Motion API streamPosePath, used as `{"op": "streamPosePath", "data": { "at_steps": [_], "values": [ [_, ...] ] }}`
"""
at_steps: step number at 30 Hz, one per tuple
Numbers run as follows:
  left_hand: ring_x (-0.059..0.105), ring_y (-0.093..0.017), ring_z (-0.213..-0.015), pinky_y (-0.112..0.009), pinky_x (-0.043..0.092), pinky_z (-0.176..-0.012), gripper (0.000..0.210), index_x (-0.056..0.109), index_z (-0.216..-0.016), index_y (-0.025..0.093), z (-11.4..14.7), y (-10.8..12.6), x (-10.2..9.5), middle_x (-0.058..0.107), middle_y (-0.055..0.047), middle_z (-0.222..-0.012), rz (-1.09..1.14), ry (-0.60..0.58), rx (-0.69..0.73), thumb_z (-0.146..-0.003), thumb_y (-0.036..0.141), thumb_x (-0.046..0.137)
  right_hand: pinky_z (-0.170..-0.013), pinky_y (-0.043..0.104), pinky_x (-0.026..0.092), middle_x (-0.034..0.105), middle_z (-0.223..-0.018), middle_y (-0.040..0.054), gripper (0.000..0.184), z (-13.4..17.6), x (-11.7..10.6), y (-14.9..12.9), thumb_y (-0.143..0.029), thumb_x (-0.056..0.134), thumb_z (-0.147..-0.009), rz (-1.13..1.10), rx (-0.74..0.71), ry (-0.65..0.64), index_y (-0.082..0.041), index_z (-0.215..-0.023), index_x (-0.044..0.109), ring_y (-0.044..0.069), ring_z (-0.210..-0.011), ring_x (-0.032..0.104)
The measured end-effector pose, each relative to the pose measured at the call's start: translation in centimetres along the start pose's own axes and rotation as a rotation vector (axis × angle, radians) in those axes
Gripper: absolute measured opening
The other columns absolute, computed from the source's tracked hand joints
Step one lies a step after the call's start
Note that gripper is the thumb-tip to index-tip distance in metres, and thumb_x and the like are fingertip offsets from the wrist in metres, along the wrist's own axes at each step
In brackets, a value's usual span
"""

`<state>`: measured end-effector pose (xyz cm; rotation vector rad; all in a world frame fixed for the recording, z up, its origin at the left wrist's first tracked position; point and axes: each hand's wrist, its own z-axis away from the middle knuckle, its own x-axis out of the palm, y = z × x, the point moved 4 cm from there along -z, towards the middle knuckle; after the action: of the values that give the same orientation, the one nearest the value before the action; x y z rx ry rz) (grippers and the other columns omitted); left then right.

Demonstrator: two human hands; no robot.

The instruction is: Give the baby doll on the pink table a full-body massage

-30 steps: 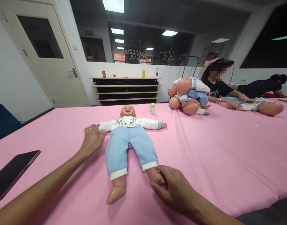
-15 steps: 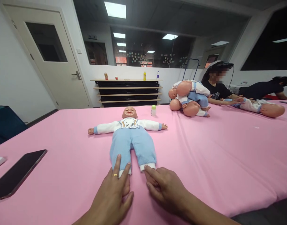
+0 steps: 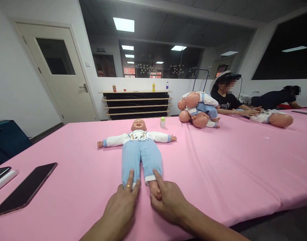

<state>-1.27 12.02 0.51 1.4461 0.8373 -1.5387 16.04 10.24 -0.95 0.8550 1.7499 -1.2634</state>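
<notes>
The left hand [image 3: 122,205] covers one foot of the doll [image 3: 141,153], and the bottom edge cuts off both forearms [image 3: 206,222].

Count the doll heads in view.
6: one on the near doll touched by the left hand and right hand; four in the pile (top, left, lower left, bottom); one on the far doll beside the co-worker. The pile may hide more.

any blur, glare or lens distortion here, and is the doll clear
Head view: wide-angle stretch, with the door leaning; bright light panels against dark window glass; soft, faint shadows around the left hand and right hand; doll reasonably sharp; pixel blocks cover part of the nearer co-worker.
</notes>
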Motion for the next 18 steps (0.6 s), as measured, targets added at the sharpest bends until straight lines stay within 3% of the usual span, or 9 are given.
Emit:
{"op": "streamPosePath", "data": {
  "at_steps": [3,5,8,10,12,15,18],
  "values": [
    [0.056,-0.025,-0.105,-0.042,0.047,-0.088,0.054,0.044,-0.142,0.032,0.8,-0.7,-1.2,-0.003,-0.003,-0.157,0.195,0.001,0.046,-0.089,0.028,0.035,-0.062,0.031,0.039,0.068,-0.080,0.0058,0.077,0.6,-0.8,0.0,-0.041,0.048,-0.085,-0.033,0.037,0.001,-0.012,-0.151,0.019,0.024,-0.069,0.063],
    [0.056,-0.023,-0.108,-0.039,0.047,-0.094,0.051,0.047,-0.139,0.033,0.9,-2.3,-2.5,0.008,-0.003,-0.156,0.389,0.097,0.037,-0.090,0.041,0.039,-0.065,0.031,0.041,0.068,-0.083,0.0062,0.081,0.7,-2.3,0.4,-0.051,0.050,-0.085,-0.128,0.080,0.045,-0.014,-0.151,0.022,0.023,-0.073,0.063],
    [0.056,-0.022,-0.108,-0.035,0.048,-0.091,0.062,0.043,-0.142,0.028,-0.1,-6.3,-4.0,0.035,-0.008,-0.146,0.652,0.414,-0.182,-0.085,0.054,0.045,-0.072,0.030,0.045,0.066,-0.089,0.0055,0.072,-0.5,-4.6,1.4,-0.056,0.048,-0.087,-0.325,0.173,0.230,-0.020,-0.148,0.031,0.020,-0.081,0.062],
    [0.059,-0.021,-0.100,-0.033,0.050,-0.084,0.066,0.047,-0.138,0.021,-1.7,-8.4,-3.4,0.051,-0.011,-0.131,0.862,0.509,-0.354,-0.080,0.054,0.052,-0.079,0.029,0.046,0.066,-0.099,0.0064,0.065,-2.5,-5.1,2.4,-0.056,0.046,-0.088,-0.508,0.235,0.337,-0.021,-0.142,0.040,0.019,-0.089,0.062],
    [0.062,-0.021,-0.088,-0.030,0.050,-0.074,0.063,0.056,-0.126,0.012,-3.8,-8.9,-1.9,0.062,-0.013,-0.112,1.108,0.432,-0.453,-0.077,0.051,0.056,-0.084,0.030,0.047,0.064,-0.110,0.0098,0.064,-5.3,-4.3,3.5,-0.055,0.047,-0.087,-0.697,0.344,0.392,-0.016,-0.138,0.046,0.020,-0.098,0.061],
    [0.061,-0.021,-0.075,-0.028,0.047,-0.064,0.052,0.064,-0.102,0.006,-6.4,-7.4,0.1,0.066,-0.013,-0.088,1.332,0.307,-0.526,-0.076,0.050,0.055,-0.091,0.032,0.045,0.062,-0.117,0.0147,0.060,-9.2,-1.8,4.8,-0.049,0.053,-0.083,-0.849,0.483,0.453,-0.009,-0.127,0.056,0.024,-0.107,0.059],
    [0.061,-0.022,-0.080,-0.031,0.047,-0.070,0.048,0.065,-0.092,0.008,-7.4,-5.1,0.7,0.067,-0.012,-0.092,1.352,0.328,-0.528,-0.077,0.052,0.055,-0.095,0.032,0.044,0.064,-0.117,0.0130,0.050,-11.5,0.4,5.1,-0.043,0.054,-0.080,-0.940,0.468,0.472,-0.010,-0.116,0.063,0.024,-0.109,0.058]
  ]
}}
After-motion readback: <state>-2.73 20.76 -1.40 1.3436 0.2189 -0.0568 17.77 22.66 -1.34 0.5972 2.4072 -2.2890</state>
